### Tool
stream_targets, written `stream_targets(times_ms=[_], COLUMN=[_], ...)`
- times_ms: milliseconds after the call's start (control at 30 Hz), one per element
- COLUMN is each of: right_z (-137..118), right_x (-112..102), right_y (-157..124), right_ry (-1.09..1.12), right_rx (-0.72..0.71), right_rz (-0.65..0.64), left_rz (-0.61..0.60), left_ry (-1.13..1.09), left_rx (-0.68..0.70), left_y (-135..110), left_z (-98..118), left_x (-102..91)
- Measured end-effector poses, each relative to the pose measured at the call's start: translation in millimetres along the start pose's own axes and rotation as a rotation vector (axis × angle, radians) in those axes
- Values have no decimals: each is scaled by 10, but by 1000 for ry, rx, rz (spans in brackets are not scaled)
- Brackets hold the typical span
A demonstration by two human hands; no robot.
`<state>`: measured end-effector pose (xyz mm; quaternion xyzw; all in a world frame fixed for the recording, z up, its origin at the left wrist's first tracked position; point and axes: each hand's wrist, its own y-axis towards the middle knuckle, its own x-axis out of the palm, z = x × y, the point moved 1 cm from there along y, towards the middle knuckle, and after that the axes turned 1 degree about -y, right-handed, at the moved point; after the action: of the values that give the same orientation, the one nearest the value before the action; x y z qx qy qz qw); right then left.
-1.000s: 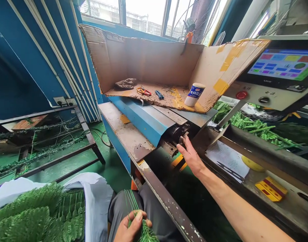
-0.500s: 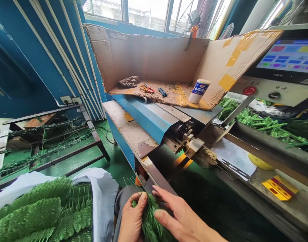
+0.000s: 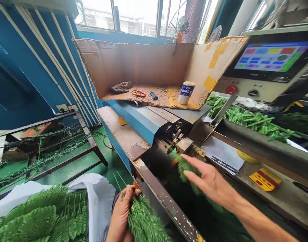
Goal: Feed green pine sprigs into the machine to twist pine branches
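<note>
My left hand (image 3: 122, 215), low in the head view, is closed around a bundle of artificial pine sprigs (image 3: 146, 218). Thin bare stems poke up above its thumb. My right hand (image 3: 209, 179) is stretched forward to the metal working head (image 3: 185, 144) of a blue machine (image 3: 141, 122). A single artificial pine sprig (image 3: 187, 169) is at its fingers, tip end close to the head; the hidden far fingers appear to hold it. Whether the sprig touches the metal is hard to see.
At lower left, a white-lined box (image 3: 95, 188) holds many green sprigs. A cardboard screen (image 3: 148, 64) on the machine carries pliers (image 3: 138, 93) and a can (image 3: 186, 93). A control panel (image 3: 272, 60) stands right. A dark metal trough (image 3: 257, 137) runs right of the head.
My right hand has moved from beside the bundle forward and right to the machine head, with one sprig. My left hand stays low with the bundle, shifted slightly left. The view has turned right.
</note>
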<state>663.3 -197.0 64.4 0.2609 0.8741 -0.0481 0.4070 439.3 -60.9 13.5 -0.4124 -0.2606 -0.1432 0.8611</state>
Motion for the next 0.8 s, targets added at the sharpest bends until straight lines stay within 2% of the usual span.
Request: stream_targets(times_ms=[67,100,167,233,400,533,700,800], right_z=[136,187,255,288,349,350,271,343], right_x=[-288,-385,-481,-481,-377,-335,-180,-97], right_y=[153,235,400,556,810,822,760,789], right_ry=[-451,-632,-886,-1011,-1133,-1179,-1076,-967], right_rx=[-77,-82,-56,-46,-60,-89,-116,-128], right_rz=[152,173,101,18,21,46,95,140], left_rz=[-26,-51,-105,-156,-185,-196,-183,-193], left_ry=[65,111,198,256,293,276,221,118], left_rx=[-52,-67,-98,-122,-156,-134,-112,-117], left_y=[24,36,53,57,24,29,70,73], left_z=[-35,-78,-194,-306,-401,-384,-426,-468], left_x=[-98,-139,-195,-216,-196,-208,-225,-223])
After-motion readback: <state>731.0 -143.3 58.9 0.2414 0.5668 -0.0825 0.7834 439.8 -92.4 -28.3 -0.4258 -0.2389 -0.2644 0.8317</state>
